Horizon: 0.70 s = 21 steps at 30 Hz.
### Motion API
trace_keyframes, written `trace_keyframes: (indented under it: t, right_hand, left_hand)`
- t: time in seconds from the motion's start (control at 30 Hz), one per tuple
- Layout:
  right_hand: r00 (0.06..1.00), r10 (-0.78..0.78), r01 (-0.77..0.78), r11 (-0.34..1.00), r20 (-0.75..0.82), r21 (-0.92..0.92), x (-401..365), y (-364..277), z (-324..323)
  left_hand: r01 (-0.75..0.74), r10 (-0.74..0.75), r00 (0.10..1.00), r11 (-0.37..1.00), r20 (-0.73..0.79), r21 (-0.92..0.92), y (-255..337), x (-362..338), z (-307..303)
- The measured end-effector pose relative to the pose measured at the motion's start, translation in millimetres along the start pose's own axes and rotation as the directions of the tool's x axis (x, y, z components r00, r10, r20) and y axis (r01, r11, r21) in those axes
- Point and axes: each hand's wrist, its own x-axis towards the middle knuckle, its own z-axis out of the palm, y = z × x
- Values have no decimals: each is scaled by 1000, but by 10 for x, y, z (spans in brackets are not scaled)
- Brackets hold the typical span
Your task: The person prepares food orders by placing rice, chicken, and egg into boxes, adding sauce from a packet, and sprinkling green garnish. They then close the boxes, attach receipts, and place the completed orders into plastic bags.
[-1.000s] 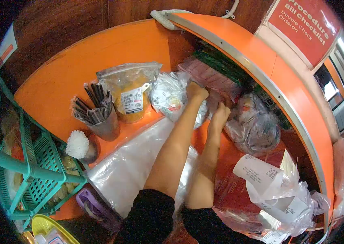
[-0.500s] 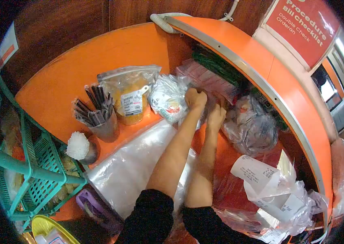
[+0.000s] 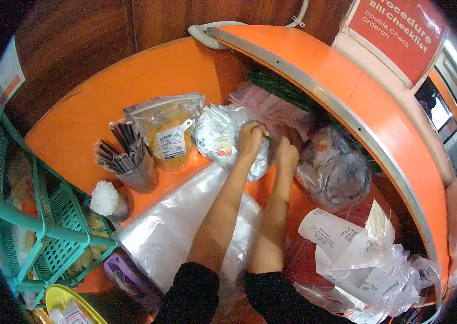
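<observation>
Item 1: my left hand [image 3: 251,139], fingers curled tight on the clear bag of white sachets [image 3: 218,135], which lies on the orange surface [image 3: 131,86] beside the labelled pouch [image 3: 170,135].
Item 2: my right hand [image 3: 287,154], fingers folded in; what they hold, I cannot tell. The grey bag [image 3: 336,173] lies just beside it.

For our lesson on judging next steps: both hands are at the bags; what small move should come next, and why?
Probably lift the crinkled clear plastic bag with white contents slightly toward the body. The left hand is closed on its right edge, the fisted right hand sits beside it, and the large flat clear plastic sheet lies spread nearer the body.
</observation>
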Motion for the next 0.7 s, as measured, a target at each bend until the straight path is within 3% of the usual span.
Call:
trace_keyframes:
  t: [0.07, 0.13, 0.2, 0.3, 0.43, 0.5, 0.53, 0.6, 0.63, 0.7]
  right_hand:
    - [985, 159, -157, 987, 66, -40, 67, -40, -29]
    - [978, 192, -190, 981, 83, -26, 94, -53, -50]
    - [984, 167, -170, 985, 66, 38, 104, -32, -56]
    - [995, 97, -99, 983, 21, 153, 84, -4, -67]
    - [998, 51, -42, 956, -22, 291, 81, -9, -49]
    - [999, 33, -19, 932, -32, 362, 61, -57, -51]
    - [999, 32, -15, 917, -34, 399, 42, -95, -54]
    - [998, 52, -31, 900, -36, 435, 21, -177, -43]
    - [995, 90, -66, 906, -37, 419, 14, -223, -44]
    - [977, 212, -195, 928, -22, 317, 89, -312, -13]
  left_hand:
    - [73, -51, 997, 900, -62, 430, 128, 31, 36]
    - [110, -89, 994, 880, -68, 461, 202, 57, 84]
    - [-1, 80, 994, 669, -71, 743, 255, -1, 172]
    - [-69, 71, 997, 561, 35, 825, 344, -97, 219]
    - [35, 72, 992, 614, -100, 789, 174, 51, 235]
    - [276, -210, 961, 684, -179, 675, 191, 188, 227]
    - [279, -213, 960, 684, -180, 674, 33, 255, 216]
    - [318, -242, 943, 859, -229, 402, -98, 327, 204]
    - [313, -237, 944, 861, -229, 401, -94, 300, 186]
    - [-26, 81, 992, 874, -92, 485, -98, 142, 111]
